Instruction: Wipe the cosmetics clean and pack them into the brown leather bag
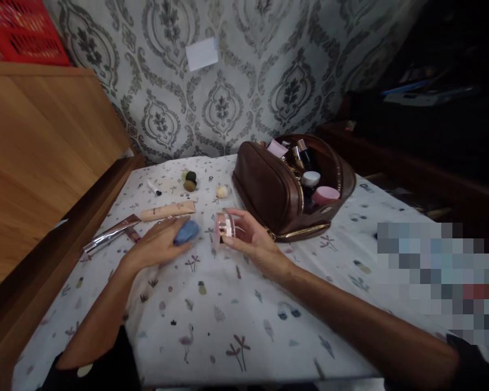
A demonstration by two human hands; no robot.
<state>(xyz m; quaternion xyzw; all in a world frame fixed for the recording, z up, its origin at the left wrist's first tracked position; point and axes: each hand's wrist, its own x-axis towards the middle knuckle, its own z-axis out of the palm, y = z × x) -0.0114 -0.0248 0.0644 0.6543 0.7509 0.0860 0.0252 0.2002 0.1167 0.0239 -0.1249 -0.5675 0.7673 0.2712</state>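
Observation:
My left hand [165,239] is closed around a blue rounded item [186,233] low over the patterned cloth; its exact kind is unclear. A small pink-and-clear cosmetic jar [225,227] is tilted on its side between the fingers and thumb of my right hand [255,239]. Just beyond my left hand lies a peach squeeze tube [168,210], with a shiny rose-gold tube [111,233] to its left. To the right of the jar stands a brown makeup bag [269,187], unzipped, with a white-lidded jar [311,179], a pink round container [326,195] and several bottles inside.
Toward the wall lie a small white brush [154,188], dark and olive rounded pieces [190,182] and a little yellow-and-clear container [223,191]. A wooden panel [44,152] borders the left side. A pixelated patch covers the right edge.

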